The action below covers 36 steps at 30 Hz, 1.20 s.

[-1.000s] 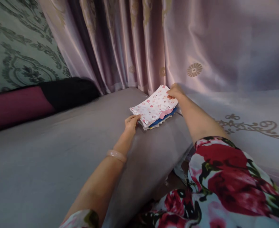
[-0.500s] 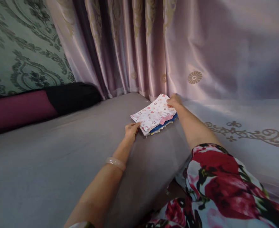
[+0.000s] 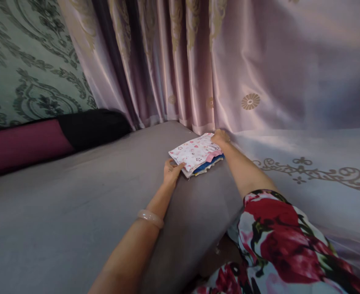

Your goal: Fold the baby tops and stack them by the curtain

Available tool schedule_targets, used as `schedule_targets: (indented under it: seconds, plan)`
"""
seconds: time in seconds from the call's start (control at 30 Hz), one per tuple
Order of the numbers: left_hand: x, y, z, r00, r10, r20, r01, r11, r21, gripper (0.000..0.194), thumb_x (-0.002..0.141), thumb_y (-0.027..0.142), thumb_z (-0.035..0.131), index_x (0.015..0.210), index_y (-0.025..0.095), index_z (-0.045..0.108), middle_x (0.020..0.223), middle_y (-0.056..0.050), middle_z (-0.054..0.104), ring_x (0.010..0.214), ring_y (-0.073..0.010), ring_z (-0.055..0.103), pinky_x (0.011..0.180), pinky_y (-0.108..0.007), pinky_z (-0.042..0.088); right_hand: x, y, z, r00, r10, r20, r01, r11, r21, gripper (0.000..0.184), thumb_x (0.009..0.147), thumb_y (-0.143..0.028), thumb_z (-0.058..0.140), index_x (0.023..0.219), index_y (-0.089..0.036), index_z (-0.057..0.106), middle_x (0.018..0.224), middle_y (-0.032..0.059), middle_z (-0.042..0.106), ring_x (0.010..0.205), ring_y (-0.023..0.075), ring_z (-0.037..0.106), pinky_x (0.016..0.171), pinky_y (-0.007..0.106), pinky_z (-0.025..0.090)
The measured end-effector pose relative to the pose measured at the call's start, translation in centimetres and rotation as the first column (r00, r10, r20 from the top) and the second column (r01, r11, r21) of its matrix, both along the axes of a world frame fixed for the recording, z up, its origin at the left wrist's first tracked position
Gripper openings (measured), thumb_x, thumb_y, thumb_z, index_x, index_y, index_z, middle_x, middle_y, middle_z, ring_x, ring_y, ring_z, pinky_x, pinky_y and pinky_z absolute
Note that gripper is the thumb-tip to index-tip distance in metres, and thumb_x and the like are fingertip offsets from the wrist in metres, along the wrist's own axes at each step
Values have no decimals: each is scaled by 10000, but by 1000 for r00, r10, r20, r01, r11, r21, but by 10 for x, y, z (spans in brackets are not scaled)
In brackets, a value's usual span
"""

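A stack of folded cloths [image 3: 195, 151] rests on the grey bed sheet near the far corner. Its top piece is white with small pink and dark prints; pink, blue and pale layers show along the near right side. My left hand [image 3: 172, 170] grips the near left corner, thumb on top and the other fingers partly hidden at the edge. At the far right end my right hand [image 3: 220, 139] is closed on the stack, its fingertips out of sight. Whether each hand holds every layer I cannot tell.
The grey bed [image 3: 76, 204] spreads to the left. A maroon and black bolster [image 3: 94, 128] lies along the patterned wall. Mauve curtains [image 3: 183, 61] hang behind the stack, and a pale cloth with scroll embroidery [image 3: 290, 163] is on the right.
The far right end of the cloths has come down lower, and my right hand has moved down and slightly left with it. My left thumb now reaches further over the near corner.
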State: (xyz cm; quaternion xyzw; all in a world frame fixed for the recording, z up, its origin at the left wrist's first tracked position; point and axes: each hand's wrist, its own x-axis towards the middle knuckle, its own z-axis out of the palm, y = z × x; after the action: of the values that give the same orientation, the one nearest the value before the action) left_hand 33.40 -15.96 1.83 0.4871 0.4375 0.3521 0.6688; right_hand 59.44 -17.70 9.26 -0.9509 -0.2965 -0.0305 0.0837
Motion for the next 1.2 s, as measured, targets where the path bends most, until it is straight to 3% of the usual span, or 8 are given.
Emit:
schedule_targets:
  seconds: [0.2,0.4,0.63,0.77,0.87,0.97,1.07,1.2]
  plan:
    - [1,-1,-12,997,-69,18,66,990,127,739,698,227,787,1359,169,461,609,84,490,538,-85,471,538,-199,357,-13,-7,-25,993,48,110,-42,998,-53,363,901,-194,474,1198,-78,647,1299,216,574,1259,322,481,1015,414,395]
    - [4,7,-36,980,-114,-164,167,918,360,413,753,319,713,1138,179,664,659,52,495,601,-92,469,592,-202,367,-19,-19,-50,998,-51,43,49,998,27,471,969,-293,314,1289,-70,577,1354,230,527,1258,330,472,1019,465,352]
    - [1,13,-39,957,-138,-257,235,885,401,471,726,333,736,1170,189,672,751,11,572,682,-118,523,662,-219,419,-20,-18,-38,996,-65,-60,62,997,-52,474,971,-361,379,1313,-84,554,1358,222,527,1287,328,466,1055,455,323]
    - [-11,12,-35,965,-142,-222,216,910,354,475,689,309,765,1137,177,679,790,-1,596,694,-120,536,676,-225,427,-50,-4,-34,986,161,42,-160,987,-24,467,968,-345,389,1336,-89,518,1414,215,467,1323,333,403,1087,469,290]
    - [-29,14,-28,958,-148,-245,222,924,311,440,671,276,777,1083,152,686,801,-19,612,703,-127,544,681,-231,433,-80,5,-40,953,300,-35,-301,954,-9,506,997,-433,278,1352,-155,508,1469,175,412,1354,330,347,1100,511,274]
    - [-57,21,-18,946,-136,-294,221,934,279,373,661,221,773,1018,154,686,822,-41,638,739,-143,572,714,-242,456,-97,7,-48,950,297,-96,-299,954,-8,553,1002,-477,203,1397,-197,469,1503,155,374,1393,336,281,1111,583,221]
    - [-95,33,-10,930,-101,-353,204,942,268,326,656,197,756,972,177,679,816,-44,648,760,-159,594,740,-260,474,-100,6,-53,956,271,-111,-275,961,-16,550,1006,-458,183,1412,-213,460,1473,151,419,1391,322,296,1115,610,198]
    - [-155,54,-9,886,-39,-462,201,930,308,288,687,244,707,966,185,671,805,-37,646,747,-164,595,738,-272,471,-94,4,-54,954,290,-77,-290,957,4,554,1000,-471,196,1428,-230,453,1437,156,467,1353,324,363,1085,620,263]
